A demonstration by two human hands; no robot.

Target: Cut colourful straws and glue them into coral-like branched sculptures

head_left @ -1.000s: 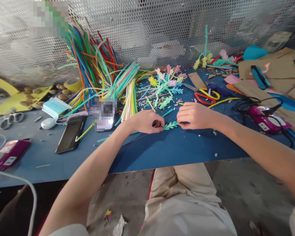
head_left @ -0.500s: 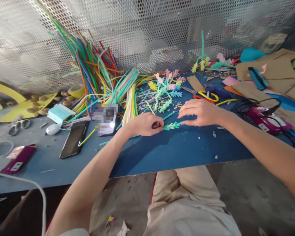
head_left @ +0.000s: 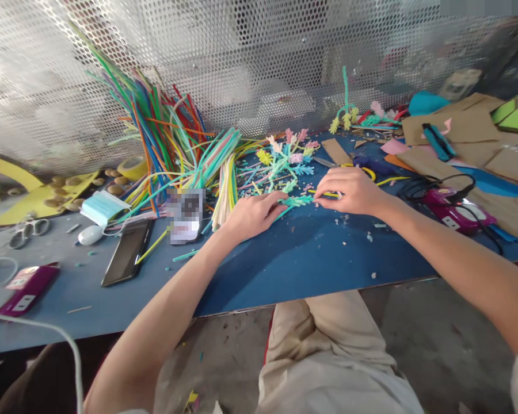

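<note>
My left hand (head_left: 256, 215) pinches the left end of a green pipe-cleaner sprig (head_left: 299, 200) with leaf-like tufts. My right hand (head_left: 347, 190) is at the sprig's right tip, its thumb and forefinger pressed together; whether they grip the tip is too small to tell. Just behind the hands lies a branched piece with pink, yellow and blue tufts (head_left: 291, 158) among small clippings. A bundle of pale yellow and white pipe cleaners (head_left: 227, 190) sits left of it, behind my left wrist.
Long coloured pipe cleaners (head_left: 155, 132) lean on the perforated metal screen (head_left: 285, 52). To the left are a black phone (head_left: 127, 253), a blue mask (head_left: 103, 207) and small scissors (head_left: 28, 231). Brown cardboard (head_left: 453, 123) and a magenta device with cables (head_left: 457, 210) lie right.
Both hands and the green sprig have moved slightly up, farther from the table's front edge. The fingers of my left hand have straightened somewhat. The camera view has shifted a little.
</note>
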